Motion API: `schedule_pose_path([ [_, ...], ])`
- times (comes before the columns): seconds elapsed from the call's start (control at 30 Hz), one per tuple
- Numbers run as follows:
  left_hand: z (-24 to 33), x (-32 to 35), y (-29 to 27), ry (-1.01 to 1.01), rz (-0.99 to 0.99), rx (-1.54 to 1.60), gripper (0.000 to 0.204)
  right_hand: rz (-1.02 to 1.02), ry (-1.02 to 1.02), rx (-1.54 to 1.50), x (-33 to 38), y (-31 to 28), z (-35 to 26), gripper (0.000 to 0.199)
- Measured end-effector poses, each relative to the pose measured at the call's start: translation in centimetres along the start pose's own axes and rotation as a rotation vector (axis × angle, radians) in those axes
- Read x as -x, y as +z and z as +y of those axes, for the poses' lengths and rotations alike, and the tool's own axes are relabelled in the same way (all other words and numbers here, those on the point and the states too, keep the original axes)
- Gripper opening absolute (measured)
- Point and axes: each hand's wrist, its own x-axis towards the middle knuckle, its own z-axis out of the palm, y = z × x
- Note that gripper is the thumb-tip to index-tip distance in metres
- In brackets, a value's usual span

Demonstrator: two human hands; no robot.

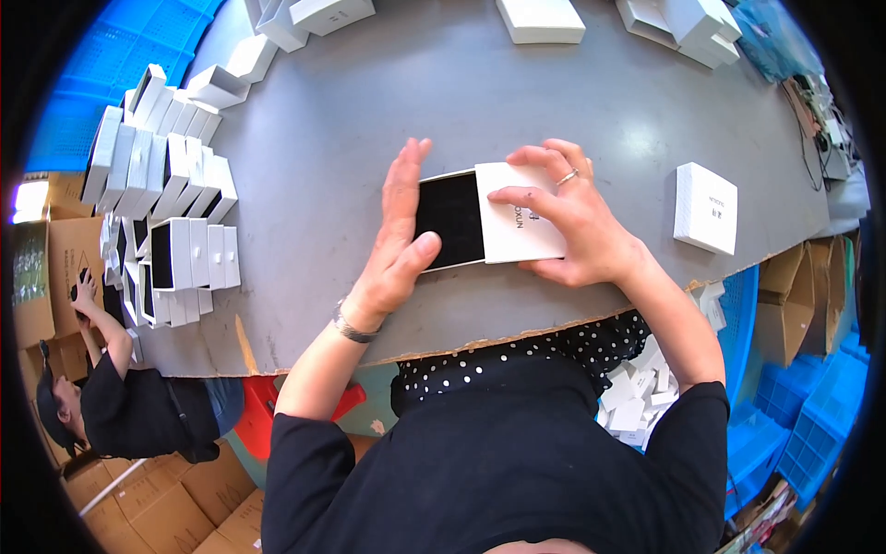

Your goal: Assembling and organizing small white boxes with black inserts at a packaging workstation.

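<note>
A white slide-out box lies in front of me on the table, partly pulled apart. Its drawer [450, 220], lined in black, sticks out to the left of the white sleeve [508, 231]. My right hand [591, 226] grips that sleeve, thumb at its near edge and fingers curled over the top and far side. At the drawer's left end, my left hand [392, 254] is open, with fingers stretched out and the thumb apart near the drawer's near corner. The left palm faces the drawer end; whether it presses there I cannot tell.
Several white boxes [194, 254] are stacked at the table's left. One closed white box [706, 208] lies to the right, another [543, 20] at the far side. Blue crates [803, 425] and cartons [784, 305] stand at the right. A co-worker [138, 397] is at the left.
</note>
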Motion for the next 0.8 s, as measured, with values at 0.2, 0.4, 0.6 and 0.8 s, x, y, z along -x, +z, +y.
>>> schedule_pose_path([
  [0.2,0.4,-0.1,1.4,-0.02,0.058,-0.265,0.066,-0.029,-0.03,-0.008,0.6,-0.1,0.2,0.074],
  [0.4,0.2,-0.8,1.2,-0.064,0.029,0.106,0.066,-0.035,-0.013,-0.025,0.7,0.1,-0.9,0.073],
  [0.6,0.1,-1.7,4.2,-0.022,0.107,0.237,0.071,0.047,0.056,0.025,0.6,1.8,-2.1,0.074],
  [0.8,0.9,-1.7,4.1,-0.051,0.216,0.395,0.076,-0.059,-0.005,0.017,-0.8,1.7,-3.6,0.081],
])
